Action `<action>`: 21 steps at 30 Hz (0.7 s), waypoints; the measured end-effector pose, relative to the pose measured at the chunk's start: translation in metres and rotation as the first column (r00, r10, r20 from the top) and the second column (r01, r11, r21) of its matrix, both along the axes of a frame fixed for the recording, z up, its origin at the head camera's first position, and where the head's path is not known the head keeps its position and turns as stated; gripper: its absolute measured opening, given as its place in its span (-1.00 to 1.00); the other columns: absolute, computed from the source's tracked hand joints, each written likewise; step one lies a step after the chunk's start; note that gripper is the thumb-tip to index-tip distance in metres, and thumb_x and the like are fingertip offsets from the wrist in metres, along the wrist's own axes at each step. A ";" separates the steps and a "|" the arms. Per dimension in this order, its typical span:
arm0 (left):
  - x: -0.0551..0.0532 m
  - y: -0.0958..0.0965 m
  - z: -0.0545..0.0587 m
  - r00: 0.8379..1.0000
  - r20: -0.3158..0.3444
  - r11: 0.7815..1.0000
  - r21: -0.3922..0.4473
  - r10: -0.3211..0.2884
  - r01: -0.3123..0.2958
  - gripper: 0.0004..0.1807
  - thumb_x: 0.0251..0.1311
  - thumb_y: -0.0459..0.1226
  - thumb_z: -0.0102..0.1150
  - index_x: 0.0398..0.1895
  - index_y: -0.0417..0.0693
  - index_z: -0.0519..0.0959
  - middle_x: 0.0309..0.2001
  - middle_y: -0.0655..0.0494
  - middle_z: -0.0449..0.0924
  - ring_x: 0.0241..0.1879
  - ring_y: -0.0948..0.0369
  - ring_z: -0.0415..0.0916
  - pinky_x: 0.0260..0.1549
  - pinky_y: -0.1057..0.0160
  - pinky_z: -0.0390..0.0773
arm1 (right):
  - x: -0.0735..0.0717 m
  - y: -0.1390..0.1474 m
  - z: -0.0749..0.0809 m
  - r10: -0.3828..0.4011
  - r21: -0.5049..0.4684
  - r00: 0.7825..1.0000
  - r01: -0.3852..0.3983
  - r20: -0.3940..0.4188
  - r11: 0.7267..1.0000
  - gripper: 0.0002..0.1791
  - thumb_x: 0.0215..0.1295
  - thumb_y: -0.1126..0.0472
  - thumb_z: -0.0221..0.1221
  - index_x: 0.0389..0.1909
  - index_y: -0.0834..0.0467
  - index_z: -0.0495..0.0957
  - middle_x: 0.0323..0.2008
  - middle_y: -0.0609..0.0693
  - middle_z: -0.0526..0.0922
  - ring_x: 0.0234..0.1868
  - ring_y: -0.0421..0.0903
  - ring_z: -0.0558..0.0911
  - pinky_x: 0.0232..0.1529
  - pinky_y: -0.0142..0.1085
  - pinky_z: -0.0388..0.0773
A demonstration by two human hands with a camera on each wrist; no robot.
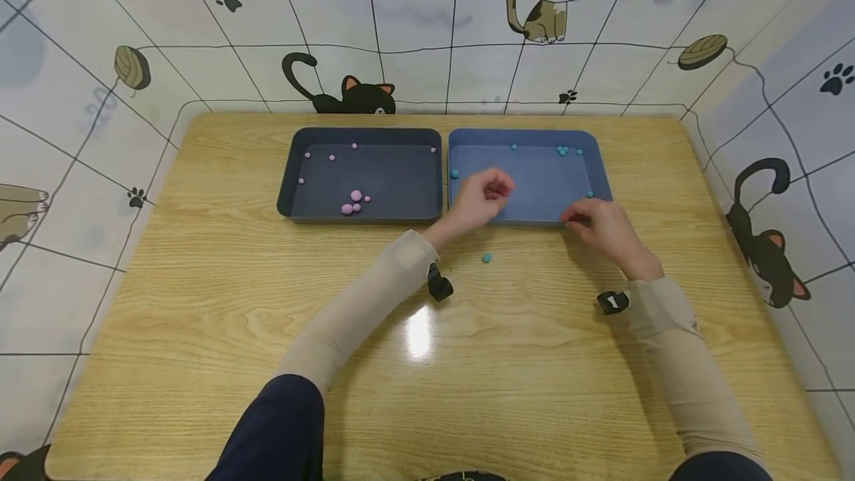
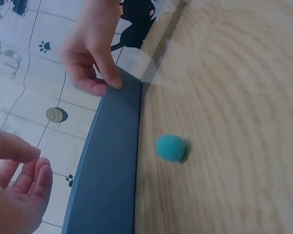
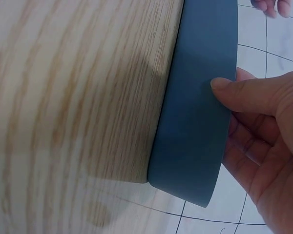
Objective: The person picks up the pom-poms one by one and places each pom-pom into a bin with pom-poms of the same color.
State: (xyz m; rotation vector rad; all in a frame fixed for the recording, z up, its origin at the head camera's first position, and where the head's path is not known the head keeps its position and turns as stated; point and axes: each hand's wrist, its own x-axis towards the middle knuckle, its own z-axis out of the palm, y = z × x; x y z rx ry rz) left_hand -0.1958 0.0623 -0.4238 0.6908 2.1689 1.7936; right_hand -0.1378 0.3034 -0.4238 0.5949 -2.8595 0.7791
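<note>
My left hand hovers over the near left part of the blue tray, fingers loosely bent and the thumb close to the fingertips. In the left wrist view, nothing shows between the left hand's fingertips. My right hand pinches the tray's near wall close to its right corner. The right wrist view shows the right thumb on the outer face of that wall and the fingers behind it. Several small teal balls lie in the blue tray. Another teal ball sits on the table in front of it.
A dark grey tray stands just left of the blue one, holding several pink balls of different sizes. Both trays rest toward the back of a wooden table. Walls with cat drawings rise behind and at the sides.
</note>
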 end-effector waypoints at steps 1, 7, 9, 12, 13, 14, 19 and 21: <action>0.002 -0.001 0.000 1.000 -0.002 1.000 -0.002 -0.010 0.010 -0.80 0.14 -0.59 0.02 -0.16 -0.39 0.50 -0.14 -0.26 0.54 -0.16 0.04 0.49 -0.21 0.41 0.50 | 0.000 0.000 0.000 -0.001 -0.001 1.000 0.001 -0.001 1.000 -0.86 0.00 0.59 0.23 -0.46 0.32 0.62 -0.43 0.19 0.66 -0.37 0.12 0.62 -0.35 -0.03 0.55; 0.014 -0.007 -0.006 0.995 -0.036 0.996 -0.022 -0.089 0.089 -0.82 0.15 -0.56 0.04 -0.17 -0.38 0.51 -0.16 -0.26 0.55 -0.18 0.05 0.50 -0.20 0.43 0.49 | 0.001 -0.001 0.001 -0.008 0.002 1.000 0.008 0.000 1.000 -0.85 0.00 0.59 0.22 -0.46 0.32 0.62 -0.43 0.20 0.65 -0.37 0.13 0.61 -0.35 -0.02 0.54; 0.018 -0.010 -0.008 0.992 -0.043 0.992 -0.034 -0.123 0.121 -0.82 0.14 -0.57 0.04 -0.18 -0.38 0.51 -0.18 -0.27 0.55 -0.19 0.05 0.51 -0.22 0.43 0.50 | 0.001 -0.001 0.001 -0.012 0.003 1.000 0.012 0.005 1.000 -0.86 0.01 0.59 0.22 -0.46 0.32 0.62 -0.43 0.20 0.66 -0.36 0.13 0.61 -0.34 -0.01 0.54; 0.024 -0.012 -0.009 0.985 -0.026 0.984 -0.070 -0.169 0.167 -0.81 0.12 -0.58 0.04 -0.18 -0.41 0.51 -0.19 -0.28 0.55 -0.20 0.04 0.51 -0.24 0.43 0.51 | 0.001 -0.001 0.001 -0.018 0.004 1.000 0.018 0.015 1.000 -0.86 0.02 0.58 0.22 -0.46 0.32 0.62 -0.42 0.20 0.66 -0.36 0.14 0.62 -0.33 -0.01 0.55; 0.026 -0.013 -0.010 0.983 -0.017 0.980 -0.082 -0.181 0.179 -0.80 0.11 -0.59 0.04 -0.18 -0.42 0.51 -0.19 -0.29 0.55 -0.20 0.02 0.51 -0.25 0.43 0.51 | 0.001 -0.001 0.001 -0.020 0.005 1.000 0.020 0.018 1.000 -0.87 0.02 0.58 0.21 -0.46 0.32 0.62 -0.42 0.20 0.66 -0.35 0.14 0.62 -0.33 -0.01 0.55; 0.028 -0.014 -0.010 0.982 -0.007 0.977 -0.097 -0.191 0.189 -0.80 0.10 -0.60 0.03 -0.18 -0.42 0.51 -0.19 -0.28 0.55 -0.20 0.02 0.51 -0.25 0.43 0.51 | 0.001 0.000 0.001 -0.021 0.005 1.000 0.021 0.020 1.000 -0.87 0.02 0.58 0.21 -0.46 0.32 0.62 -0.42 0.21 0.65 -0.35 0.14 0.62 -0.33 -0.01 0.55; 0.033 -0.017 -0.013 0.975 0.010 0.968 -0.125 -0.220 0.220 -0.78 0.06 -0.63 0.04 -0.18 -0.44 0.50 -0.18 -0.29 0.54 -0.17 -0.02 0.51 -0.22 0.44 0.50 | 0.001 0.000 0.000 -0.020 0.008 1.000 0.020 0.016 1.000 -0.87 0.02 0.59 0.21 -0.46 0.33 0.62 -0.43 0.21 0.65 -0.36 0.14 0.61 -0.33 0.00 0.54; 0.035 -0.018 -0.014 0.972 -0.016 0.965 -0.126 -0.234 0.231 -0.77 0.03 -0.64 0.04 -0.19 -0.44 0.50 -0.19 -0.29 0.54 -0.18 -0.01 0.50 -0.21 0.44 0.50 | 0.001 0.000 0.000 -0.020 0.006 1.000 0.020 0.015 1.000 -0.86 0.01 0.59 0.21 -0.46 0.32 0.62 -0.43 0.20 0.65 -0.36 0.14 0.62 -0.33 -0.01 0.54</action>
